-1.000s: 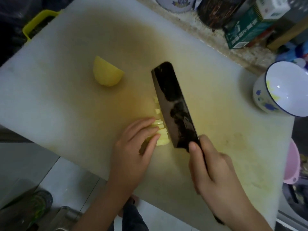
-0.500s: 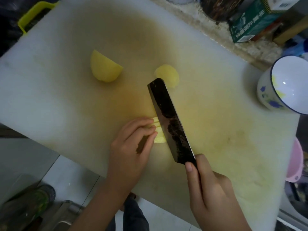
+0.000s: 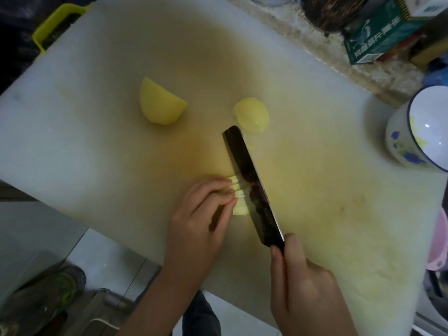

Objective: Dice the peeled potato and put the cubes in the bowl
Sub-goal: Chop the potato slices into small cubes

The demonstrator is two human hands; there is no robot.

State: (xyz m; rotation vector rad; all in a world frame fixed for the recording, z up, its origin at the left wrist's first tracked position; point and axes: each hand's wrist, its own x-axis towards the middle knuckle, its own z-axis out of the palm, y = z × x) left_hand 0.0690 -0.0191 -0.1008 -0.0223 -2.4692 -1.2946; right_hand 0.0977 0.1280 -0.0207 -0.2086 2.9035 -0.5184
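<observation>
The pale yellow stack of potato strips (image 3: 238,202) lies near the front edge of the stained white plastic cutting board (image 3: 97,122), just left of the dark, broad-bladed cleaver (image 3: 252,190), whose flat side meets the stack's exposed end. The strips run roughly side to side. The blade's long axis runs from the near right up and away to the far left, so it crosses them, and each cut across should yield cubes. The left hand (image 3: 201,214) is the nearer one to the stack: its grip is curled into a claw, with bent fingertips pressing the strips down and set back only a little from the blade. The right hand (image 3: 300,287) comes in from the lower right, its grip wrapped round the cleaver's handle with the thumb laid along it beside the heel of the blade. Little stack shows between fingertips and steel, so the next cut likely calls for the left fingers to creep back first. A peeled potato half (image 3: 161,105) and a rounded potato slab (image 3: 252,115) wait farther up the board, well apart from the knife. The white enamel bowl with blue flowers (image 3: 396,139) stands at the board's right edge; any cubes in it cannot be made out.
</observation>
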